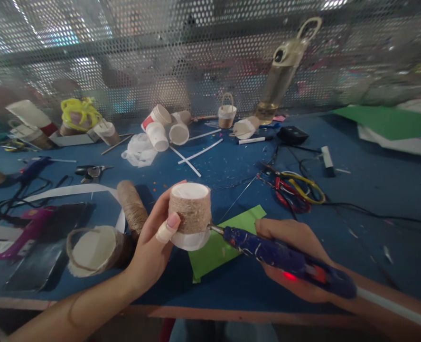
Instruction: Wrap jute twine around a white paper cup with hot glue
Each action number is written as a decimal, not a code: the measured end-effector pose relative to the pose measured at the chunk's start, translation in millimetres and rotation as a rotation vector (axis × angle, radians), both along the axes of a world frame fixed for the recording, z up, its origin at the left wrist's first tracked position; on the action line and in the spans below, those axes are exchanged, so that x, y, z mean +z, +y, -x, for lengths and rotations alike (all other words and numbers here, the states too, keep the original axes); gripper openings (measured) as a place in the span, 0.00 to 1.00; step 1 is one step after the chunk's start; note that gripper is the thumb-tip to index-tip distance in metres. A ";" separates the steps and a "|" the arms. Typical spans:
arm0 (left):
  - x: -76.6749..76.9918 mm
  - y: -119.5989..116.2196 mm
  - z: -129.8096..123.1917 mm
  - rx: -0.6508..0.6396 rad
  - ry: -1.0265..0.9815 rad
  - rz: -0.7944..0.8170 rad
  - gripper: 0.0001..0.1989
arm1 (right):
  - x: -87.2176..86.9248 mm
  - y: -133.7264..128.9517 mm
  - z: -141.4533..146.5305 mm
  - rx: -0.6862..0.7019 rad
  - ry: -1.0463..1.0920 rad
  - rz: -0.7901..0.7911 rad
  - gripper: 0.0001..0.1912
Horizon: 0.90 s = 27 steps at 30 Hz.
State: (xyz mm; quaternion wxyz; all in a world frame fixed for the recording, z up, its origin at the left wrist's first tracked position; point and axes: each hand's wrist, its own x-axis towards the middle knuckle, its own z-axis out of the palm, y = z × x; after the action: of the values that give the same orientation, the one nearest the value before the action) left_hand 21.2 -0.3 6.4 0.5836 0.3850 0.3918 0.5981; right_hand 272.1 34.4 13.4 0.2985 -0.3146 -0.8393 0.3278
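My left hand (156, 237) grips a small paper cup (191, 216) wrapped in brown twine, with a white band showing at its lower end. A bandage (165, 232) covers part of that thumb. In my right hand (295, 237) is a dark blue hot glue gun (267, 251) with a red light lit on its body and a white glue stick (395, 304) out of its back. Its metal nozzle (216, 229) is at the cup's right side, by the lower edge of the twine. Below the cup lies a bright green paper piece (228, 242).
A twine roll (132, 204) and a twine-handled basket (94, 249) lie left of my left hand. Pliers and scissors (295, 190) with cables are at right. Paper cups (156, 128), a small basket (227, 114) and a bottle (279, 71) stand toward the perforated metal screen (196, 61).
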 end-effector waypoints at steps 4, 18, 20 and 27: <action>-1.6 0.1 -1.5 0.025 0.055 -0.045 0.22 | 0.4 -0.8 0.8 0.025 0.006 -0.025 0.14; 4.0 -0.5 -0.7 0.002 -0.009 0.028 0.22 | -1.2 -0.3 1.0 -0.024 0.041 0.044 0.13; 4.2 -0.1 -0.4 -0.013 -0.035 0.036 0.23 | -1.7 0.1 0.6 -0.035 0.032 0.048 0.13; 0.0 1.0 -0.8 -0.069 -0.027 0.015 0.27 | -0.7 -0.1 1.7 -0.013 0.045 0.051 0.13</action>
State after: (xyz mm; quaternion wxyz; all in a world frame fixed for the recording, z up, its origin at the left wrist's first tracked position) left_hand 22.1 0.7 6.4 0.6119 0.3857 0.3750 0.5798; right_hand 270.4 34.3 12.7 0.3114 -0.3202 -0.8217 0.3540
